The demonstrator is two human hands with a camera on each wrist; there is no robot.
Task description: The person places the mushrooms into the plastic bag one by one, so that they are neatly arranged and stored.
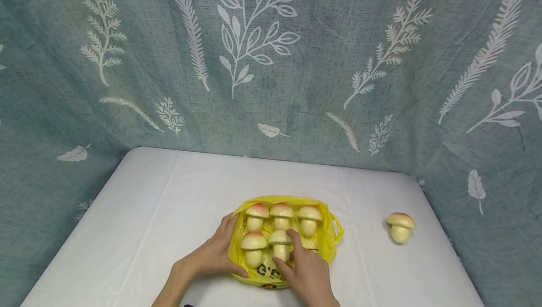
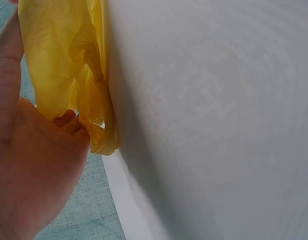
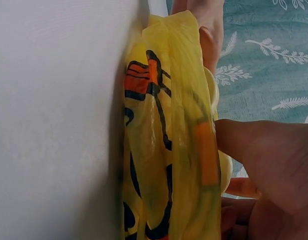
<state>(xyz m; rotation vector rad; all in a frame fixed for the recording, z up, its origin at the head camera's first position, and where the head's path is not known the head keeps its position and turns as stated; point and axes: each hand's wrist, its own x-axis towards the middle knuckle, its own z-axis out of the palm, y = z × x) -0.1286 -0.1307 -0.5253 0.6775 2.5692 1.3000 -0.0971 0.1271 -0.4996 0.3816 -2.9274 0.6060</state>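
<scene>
A yellow plastic bag with dark print lies spread open, holding several toy mushrooms with pale stems and rounded, red-tinged caps. My left hand grips the bag's left side, thumb at the front and fingers toward the back; the left wrist view shows the hand against the crinkled yellow plastic. With thumb and index finger, my right hand pinches the front-row mushroom nearest it, inside the bag. From the right wrist, the bag's printed side hides most of that mushroom.
One more mushroom stands alone on the white-covered table, right of the bag. A bag handle loop sticks out on the right. Behind the table hangs a blue-green curtain with white leaf patterns.
</scene>
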